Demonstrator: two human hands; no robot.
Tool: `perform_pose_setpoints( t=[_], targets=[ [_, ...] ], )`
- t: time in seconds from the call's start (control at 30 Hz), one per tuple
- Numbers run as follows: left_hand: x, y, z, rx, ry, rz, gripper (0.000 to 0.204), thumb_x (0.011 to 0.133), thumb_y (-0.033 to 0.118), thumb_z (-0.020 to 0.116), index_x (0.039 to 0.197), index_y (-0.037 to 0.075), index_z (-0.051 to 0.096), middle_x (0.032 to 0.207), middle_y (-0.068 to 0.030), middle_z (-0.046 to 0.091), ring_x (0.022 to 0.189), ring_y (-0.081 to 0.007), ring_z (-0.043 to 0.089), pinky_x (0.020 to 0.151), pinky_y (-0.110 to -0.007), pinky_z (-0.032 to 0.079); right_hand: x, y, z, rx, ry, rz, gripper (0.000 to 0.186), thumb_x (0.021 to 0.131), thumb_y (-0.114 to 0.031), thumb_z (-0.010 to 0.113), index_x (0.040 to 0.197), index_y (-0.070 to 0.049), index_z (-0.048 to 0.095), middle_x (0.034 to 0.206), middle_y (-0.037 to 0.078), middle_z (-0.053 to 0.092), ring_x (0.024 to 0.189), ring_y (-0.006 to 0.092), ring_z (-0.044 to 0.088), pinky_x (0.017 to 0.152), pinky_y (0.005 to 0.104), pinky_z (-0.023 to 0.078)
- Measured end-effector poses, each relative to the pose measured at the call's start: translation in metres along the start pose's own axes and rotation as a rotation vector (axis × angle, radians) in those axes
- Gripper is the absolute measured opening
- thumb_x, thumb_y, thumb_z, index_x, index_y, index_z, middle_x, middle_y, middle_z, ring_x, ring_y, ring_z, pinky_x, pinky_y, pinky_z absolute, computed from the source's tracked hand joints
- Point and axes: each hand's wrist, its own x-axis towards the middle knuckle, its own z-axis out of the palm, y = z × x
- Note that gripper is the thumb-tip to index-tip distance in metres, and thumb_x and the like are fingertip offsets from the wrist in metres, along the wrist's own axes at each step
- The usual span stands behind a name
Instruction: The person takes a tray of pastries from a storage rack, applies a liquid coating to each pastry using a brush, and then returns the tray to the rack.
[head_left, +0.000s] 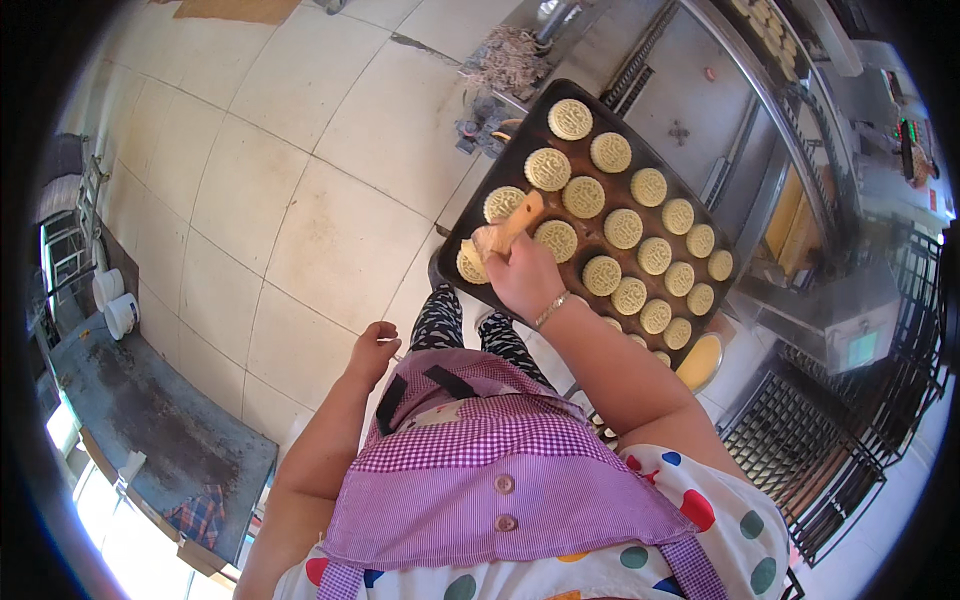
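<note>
My right hand [525,277] is closed round the wooden handle of a flat pastry brush [518,222]. The brush's head hangs over a round stamped mooncake [470,264] at the near left corner of a dark baking tray [545,96]. Rows of pale mooncakes [583,197] with raised patterns fill the tray, several of them partly covered by my right forearm. Off to the left of the tray, at my side, my left hand [375,350] hangs with its fingers curled; whether it holds anything small does not show.
A bowl of yellow liquid [701,360] stands right of the tray. Beyond lies a metal conveyor machine [690,120]. Black wire racks [790,430] are at the right. A worn dark table [150,440] and white buckets [120,312] stand at the left. A mop head [508,62] lies past the tray.
</note>
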Motion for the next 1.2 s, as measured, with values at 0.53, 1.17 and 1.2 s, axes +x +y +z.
perform_pose_setpoints(
  t=[0.53,1.17,1.2],
  targets=[
    [0.015,-0.026,-0.031,0.050,0.009,-0.026,0.032,0.077,0.013,0.063,0.106,0.002,0.056,0.099,-0.0113,0.062,0.089,-0.0207,0.059,0.079,-0.032,0.047,0.102,0.021,-0.087,-0.486,0.143,0.126,0.025,0.082,-0.020,0.056,0.104,-0.009,0.057,0.082,0.019,0.063,0.076,0.0358,0.061,0.067,0.0425,0.049],
    [0.020,0.006,0.007,0.254,-0.091,0.062,0.028,0.075,0.012,0.063,0.102,0.002,0.058,0.093,-0.0105,0.062,0.086,-0.0200,0.060,0.077,-0.030,0.047,-0.090,0.080,-0.035,-0.022,0.374,-0.075,0.019,0.083,-0.021,0.056,0.099,-0.014,0.064,0.086,0.018,0.063,0.079,0.0359,0.060,0.067,0.0434,0.049],
    [0.017,0.012,0.012,0.275,-0.101,0.071,0.028,0.075,0.012,0.063,0.102,0.002,0.058,0.093,-0.0106,0.062,0.086,-0.0201,0.060,0.077,-0.030,0.047,-0.113,0.057,-0.049,0.101,0.209,-0.014,0.021,0.082,-0.017,0.058,0.100,-0.010,0.063,0.091,0.018,0.063,0.084,0.0326,0.061,0.070,0.0397,0.049]
  ],
)
